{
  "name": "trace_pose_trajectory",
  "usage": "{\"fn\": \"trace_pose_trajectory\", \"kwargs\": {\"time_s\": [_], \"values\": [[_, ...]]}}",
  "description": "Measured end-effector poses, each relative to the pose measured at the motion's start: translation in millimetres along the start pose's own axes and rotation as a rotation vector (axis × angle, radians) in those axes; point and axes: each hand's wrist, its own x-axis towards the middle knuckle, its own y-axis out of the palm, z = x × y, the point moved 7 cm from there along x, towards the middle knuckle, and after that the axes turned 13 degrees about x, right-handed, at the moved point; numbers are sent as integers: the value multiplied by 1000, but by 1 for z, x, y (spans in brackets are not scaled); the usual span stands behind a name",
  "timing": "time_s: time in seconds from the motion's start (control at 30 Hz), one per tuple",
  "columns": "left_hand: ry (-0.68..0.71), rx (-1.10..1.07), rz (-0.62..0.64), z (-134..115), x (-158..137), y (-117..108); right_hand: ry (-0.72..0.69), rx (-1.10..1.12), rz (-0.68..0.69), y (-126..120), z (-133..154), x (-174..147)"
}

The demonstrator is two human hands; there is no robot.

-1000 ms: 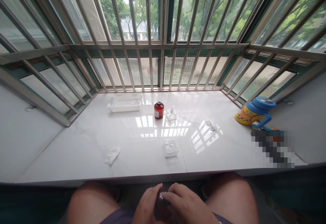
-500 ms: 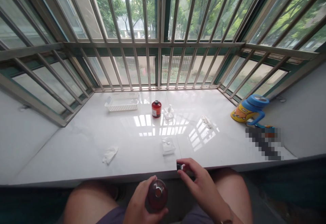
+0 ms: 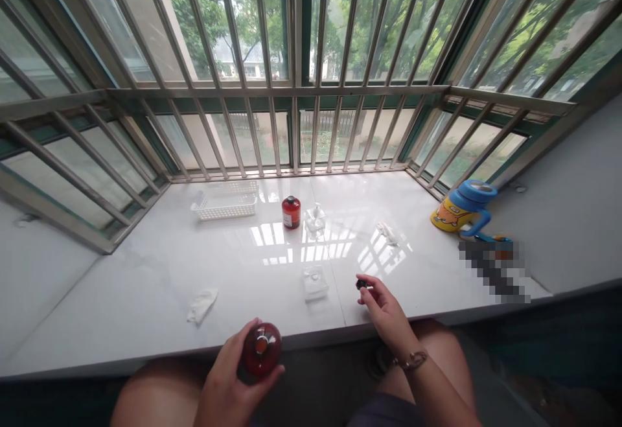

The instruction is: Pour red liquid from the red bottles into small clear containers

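My left hand (image 3: 233,369) is wrapped round a dark red-brown glass bottle (image 3: 267,357), held just in front of the counter's edge. Its open mouth faces up towards me. Between the thumb and fingers of my right hand (image 3: 381,304) is a small black bottle cap (image 3: 361,284), above the front of the white counter. A square clear glass container (image 3: 315,283) with a small hole in its top stands between the two hands, farther in. Behind it are a capped red-brown bottle (image 3: 291,213) with a white label and a second clear glass container (image 3: 315,219) with a stopper.
A white perforated basket (image 3: 226,210) lies at the back left of the counter (image 3: 146,297). Crumpled tissues lie at the left (image 3: 202,306) and right (image 3: 387,233). A blue and yellow mug (image 3: 464,207) stands at the right, near a blurred dark object (image 3: 490,268). Metal window bars (image 3: 294,129) line the back.
My right hand has carried the black cap forward and right, over the counter. My left hand has shifted left and slightly forward with the bottle. The view has turned slightly.
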Motion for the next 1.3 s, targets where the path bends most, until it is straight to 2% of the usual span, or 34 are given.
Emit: {"fn": "trace_pose_trajectory", "kwargs": {"time_s": [0.17, 0.3, 0.43, 0.77, 0.97, 1.13, 1.3], "values": [[-84, -16, -26, 11, 10, 0, -84, -154, -70, -12, -3, 8], [-148, -28, -9, 19, 18, 7, -257, -386, -177, -27, 3, 18], [-205, -42, -22, 26, 23, 13, -409, -514, -206, -33, 6, 27], [-246, -94, -33, 25, 39, 17, -387, -589, -271, -36, -11, 38], [-240, -126, -39, 17, 56, 21, -380, -651, -392, -43, -14, 38], [-217, -130, -35, 12, 68, 26, -373, -668, -441, -44, -15, 37], [-222, -126, -53, 11, 69, 29, -440, -670, -451, -43, -8, 33]]}}
